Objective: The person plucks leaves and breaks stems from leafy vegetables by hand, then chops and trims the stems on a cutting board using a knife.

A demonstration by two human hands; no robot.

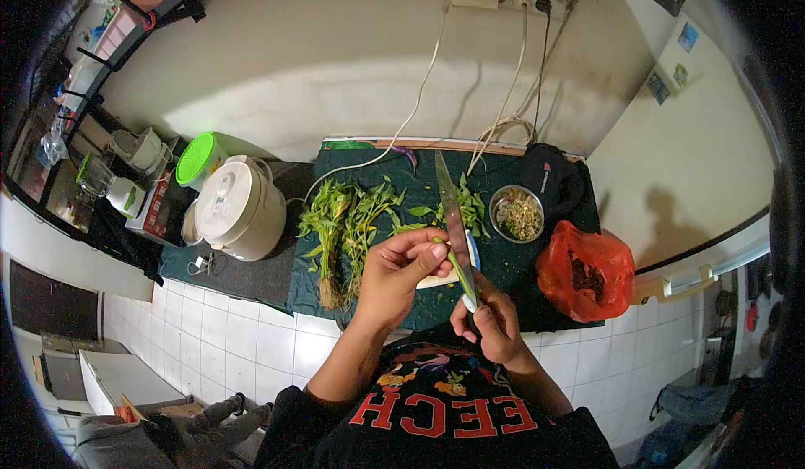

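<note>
My left hand [401,272] pinches a green stem [458,269] in front of my chest. My right hand [490,318] is closed on a long knife [453,217], its blade pointing up and away from me, beside the stem. Behind the hands, a white plate [440,281] is partly hidden. Two bunches of leafy greens with roots [331,234] lie to the left on the dark green cloth. Loose green leaves [471,207] lie behind the blade. A metal bowl [516,214] with pale, chopped-looking pieces stands to their right.
A red plastic bag [585,272] sits at the table's right, with a dark bag [551,179] behind it. At the left are a white rice cooker [241,209] and a green-lidded container [197,160]. Cables hang across the wall. Another person's legs [214,423] show at lower left.
</note>
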